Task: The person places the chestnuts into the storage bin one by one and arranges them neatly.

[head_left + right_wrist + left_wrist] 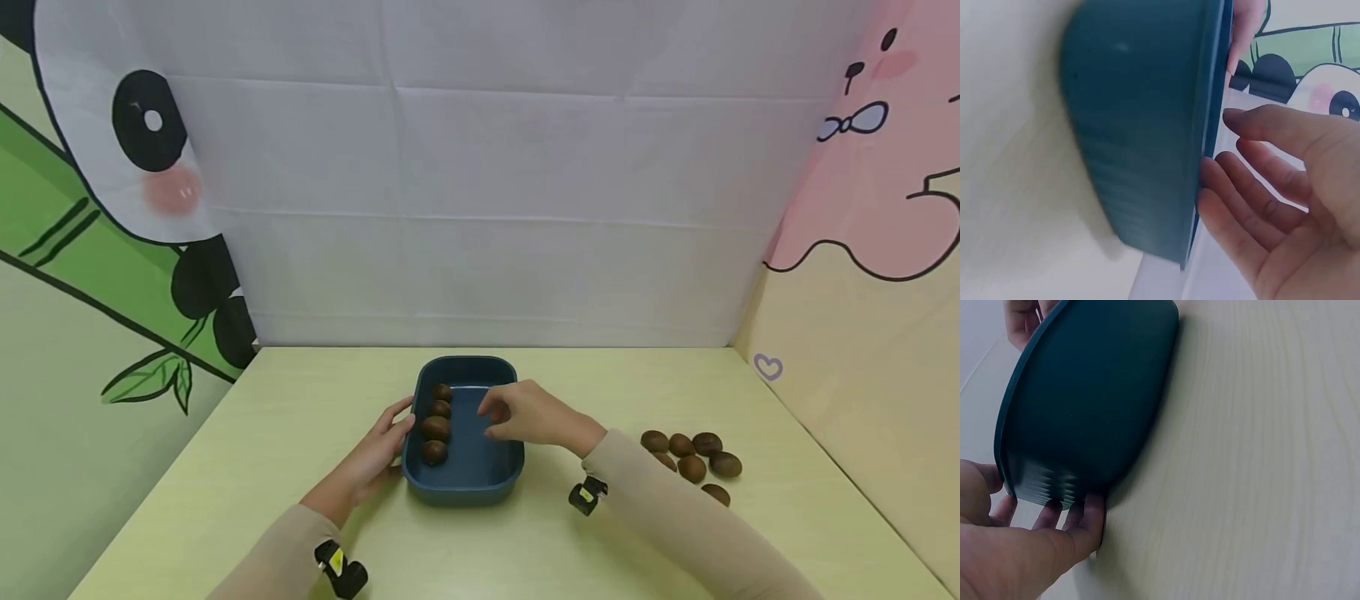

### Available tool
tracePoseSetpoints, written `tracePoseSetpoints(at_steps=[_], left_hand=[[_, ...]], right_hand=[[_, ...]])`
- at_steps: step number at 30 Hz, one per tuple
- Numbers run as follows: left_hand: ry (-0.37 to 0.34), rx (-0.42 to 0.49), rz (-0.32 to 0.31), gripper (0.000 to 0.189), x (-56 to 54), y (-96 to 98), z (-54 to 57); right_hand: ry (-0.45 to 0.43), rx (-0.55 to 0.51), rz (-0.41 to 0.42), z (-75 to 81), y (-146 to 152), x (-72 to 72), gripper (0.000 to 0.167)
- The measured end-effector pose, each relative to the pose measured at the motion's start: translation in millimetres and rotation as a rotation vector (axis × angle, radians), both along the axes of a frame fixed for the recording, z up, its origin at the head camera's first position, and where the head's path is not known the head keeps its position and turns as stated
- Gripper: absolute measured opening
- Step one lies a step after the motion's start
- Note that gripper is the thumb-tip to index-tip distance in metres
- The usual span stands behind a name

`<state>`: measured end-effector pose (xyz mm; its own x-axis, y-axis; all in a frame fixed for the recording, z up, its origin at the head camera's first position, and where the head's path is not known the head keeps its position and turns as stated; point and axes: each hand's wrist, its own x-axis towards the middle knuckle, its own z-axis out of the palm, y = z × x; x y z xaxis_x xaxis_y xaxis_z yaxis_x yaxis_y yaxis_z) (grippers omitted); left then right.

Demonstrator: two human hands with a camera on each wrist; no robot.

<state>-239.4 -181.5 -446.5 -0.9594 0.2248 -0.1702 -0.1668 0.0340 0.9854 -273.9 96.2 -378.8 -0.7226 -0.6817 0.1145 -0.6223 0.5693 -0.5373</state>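
Cartoon walls and a creased white sheet suggest a staged booth.

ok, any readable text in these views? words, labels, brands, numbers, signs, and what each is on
No readable words, brands or numbers in any view.
Yellow patches on the black wrist devices: too small to tell whether anything is printed.
Blue tray, brown nut-like pieces: no lettering visible.
Right wall: purple heart outline, a drawn symbol only.
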Motion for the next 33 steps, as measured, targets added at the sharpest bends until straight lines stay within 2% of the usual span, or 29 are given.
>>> tracePoseSetpoints(at_steps=[9, 12, 18, 26, 33], left_hand=[[0.006, 0.001, 0.002, 0.056, -0.4, 0.5, 0.5], [0.007, -0.002, 0.005, 0.055, -0.6, 0.3, 0.3], [0.005, -0.001, 0.006, 0.054, -0.8, 0.2, -1.1], [0.001, 0.004, 0.013, 0.054, 1.1, -0.1, -0.3], [0.006, 0.003, 0.012, 0.054, 2.2, -0.7, 0.4]], right_hand=[[-0.033, -0.033, -0.004, 8.5, 37.1, 4.8, 0.021], [-0.029, -0.026, -0.022, 8.6, 51.4, 4.6, 0.02], [-0.081, -0.008, -0.077, 6.9, 82.8, 5.5, 0.019], [-0.112, 0.049, -0.137, -9.0, 122.2, 7.7, 0.02], [-0.131, 0.076, -0.16, -20.8, 154.1, 20.8, 0.021]])
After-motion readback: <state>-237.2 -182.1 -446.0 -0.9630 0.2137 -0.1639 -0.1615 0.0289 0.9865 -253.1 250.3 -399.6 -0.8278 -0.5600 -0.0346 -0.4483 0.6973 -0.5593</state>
